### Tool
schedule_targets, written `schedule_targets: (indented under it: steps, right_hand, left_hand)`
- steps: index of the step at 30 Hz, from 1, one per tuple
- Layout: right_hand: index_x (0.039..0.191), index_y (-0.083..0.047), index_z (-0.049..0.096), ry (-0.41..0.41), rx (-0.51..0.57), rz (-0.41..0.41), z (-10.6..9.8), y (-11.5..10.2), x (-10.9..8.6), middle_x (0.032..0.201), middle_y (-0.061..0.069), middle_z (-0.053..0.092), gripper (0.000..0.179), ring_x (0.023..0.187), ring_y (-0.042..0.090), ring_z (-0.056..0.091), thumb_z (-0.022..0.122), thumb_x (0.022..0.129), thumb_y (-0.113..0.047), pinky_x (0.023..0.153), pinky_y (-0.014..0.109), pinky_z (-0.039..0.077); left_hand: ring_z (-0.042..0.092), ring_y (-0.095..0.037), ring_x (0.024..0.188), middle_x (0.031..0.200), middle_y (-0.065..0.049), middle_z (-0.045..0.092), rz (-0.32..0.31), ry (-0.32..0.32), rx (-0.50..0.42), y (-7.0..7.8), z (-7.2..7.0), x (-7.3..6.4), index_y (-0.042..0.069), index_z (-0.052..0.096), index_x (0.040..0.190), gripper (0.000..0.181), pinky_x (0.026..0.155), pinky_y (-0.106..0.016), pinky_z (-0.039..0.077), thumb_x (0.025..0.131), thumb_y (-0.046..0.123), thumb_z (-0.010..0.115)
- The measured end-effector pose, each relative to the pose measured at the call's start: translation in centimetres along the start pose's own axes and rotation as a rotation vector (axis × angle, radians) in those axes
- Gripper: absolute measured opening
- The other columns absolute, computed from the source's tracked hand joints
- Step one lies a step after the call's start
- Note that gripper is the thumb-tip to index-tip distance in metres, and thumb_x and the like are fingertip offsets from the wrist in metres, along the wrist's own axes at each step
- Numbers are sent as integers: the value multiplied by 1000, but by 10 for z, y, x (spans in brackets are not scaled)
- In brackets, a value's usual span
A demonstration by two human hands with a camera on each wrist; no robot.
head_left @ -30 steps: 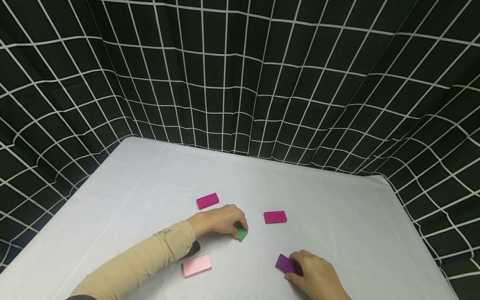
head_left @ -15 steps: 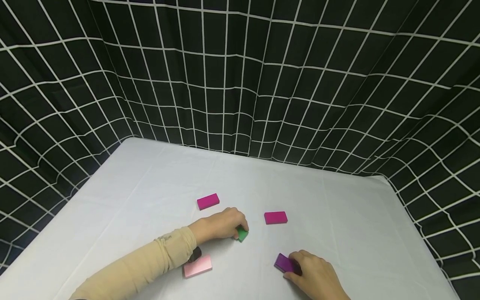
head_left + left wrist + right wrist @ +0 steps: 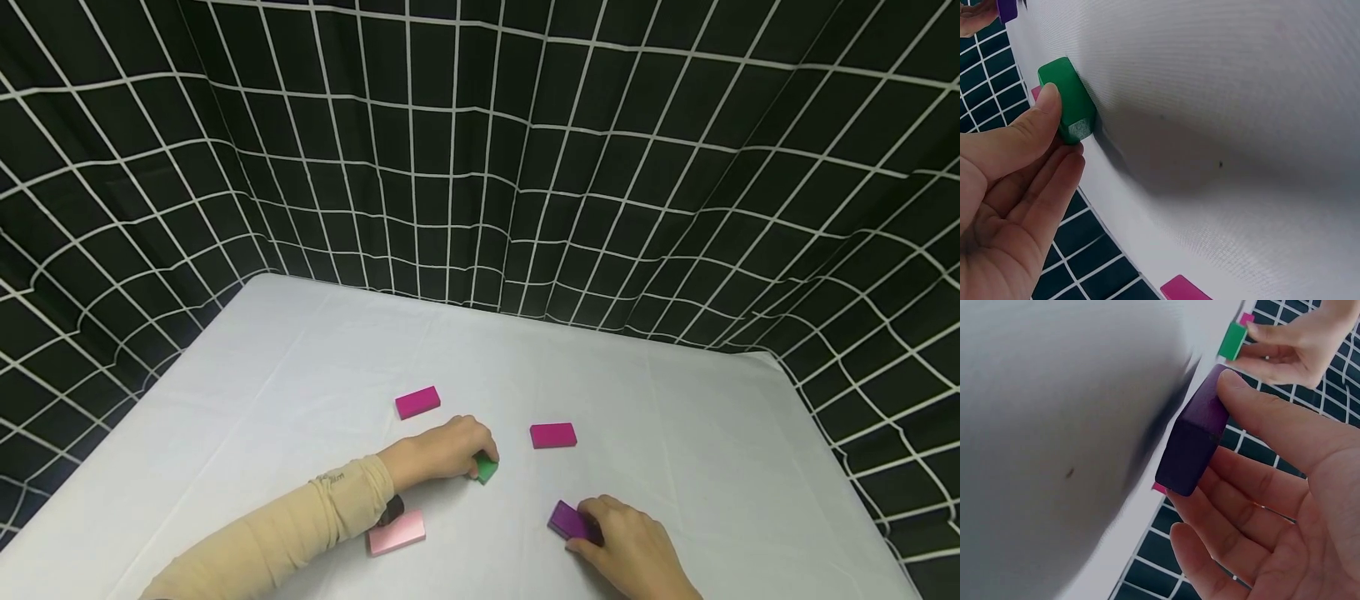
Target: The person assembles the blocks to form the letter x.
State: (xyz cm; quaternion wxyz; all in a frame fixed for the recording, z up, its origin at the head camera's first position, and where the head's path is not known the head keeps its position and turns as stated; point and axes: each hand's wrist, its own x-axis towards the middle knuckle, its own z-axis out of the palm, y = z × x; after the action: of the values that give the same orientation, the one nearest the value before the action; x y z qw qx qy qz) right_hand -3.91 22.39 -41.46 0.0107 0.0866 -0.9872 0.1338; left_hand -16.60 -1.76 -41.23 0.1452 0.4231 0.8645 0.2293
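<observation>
My left hand (image 3: pixel 450 448) pinches a green block (image 3: pixel 1067 100) between thumb and fingers, at the middle of the white table. In the head view the fingers cover much of that block (image 3: pixel 487 468). To the right and nearer the front, my right hand (image 3: pixel 633 542) grips a purple block (image 3: pixel 567 522) by its right end. Seen from the right wrist, the thumb lies on one face of the purple block (image 3: pixel 1194 434) and the fingers are behind it, with a shadow on the cloth beside it.
A magenta block (image 3: pixel 417 402) lies beyond the left hand, a second magenta block (image 3: pixel 553 435) to its right. Close to the left forearm lies a pale pink block (image 3: pixel 397 533), near a dark wrist device (image 3: pixel 391 510). A black curtain with white grid lines (image 3: pixel 450 167) borders the white cloth (image 3: pixel 315 358).
The left hand and forearm have shifted slightly toward the front, the wrist device now overlapping the pink block. The purple block has tilted up a little in the right hand.
</observation>
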Motion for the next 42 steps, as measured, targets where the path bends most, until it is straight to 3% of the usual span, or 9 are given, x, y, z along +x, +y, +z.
schedule_targets:
  steps: [7, 18, 27, 34, 42]
  right_hand:
    - [88, -11, 70, 2, -3, -6, 1, -2, 1, 78, -7, 65, 32, 69, 11, 63, 88, 64, -24, 59, 23, 51]
    - [88, -12, 70, 21, -12, -23, 2, -5, 4, 81, -5, 68, 33, 73, 15, 66, 88, 64, -25, 61, 26, 53]
    - [87, -12, 70, 6, -9, -31, 1, -7, 8, 81, -3, 68, 33, 73, 17, 67, 88, 64, -25, 62, 30, 55]
    - [87, -11, 70, -2, -7, -23, 0, -7, 10, 80, -3, 67, 33, 68, 13, 64, 88, 63, -25, 60, 27, 53]
    - [86, -12, 70, -6, -16, -23, 1, -9, 11, 77, -6, 65, 32, 65, 8, 59, 89, 63, -25, 58, 26, 51]
  left_hand:
    - [61, -13, 89, 95, -4, 71, -1, 23, -17, 1, 1, 1, 2, 76, 98, 28, 81, -23, 49, 72, -9, 77]
    - [57, -12, 80, 88, -3, 72, -5, 64, 34, 5, 0, 3, 3, 77, 90, 28, 69, -18, 47, 66, -11, 80]
    - [60, -11, 79, 88, -3, 73, -63, 46, -25, 6, -6, 6, 4, 78, 89, 30, 70, -20, 49, 64, -12, 81]
    - [62, -9, 76, 86, -3, 73, -39, 17, 30, 8, -7, 12, 4, 78, 88, 31, 68, -16, 49, 61, -10, 83]
    - [63, -8, 74, 84, -1, 73, -92, -21, 38, 10, -7, 17, 5, 78, 88, 33, 65, -14, 49, 59, -8, 86]
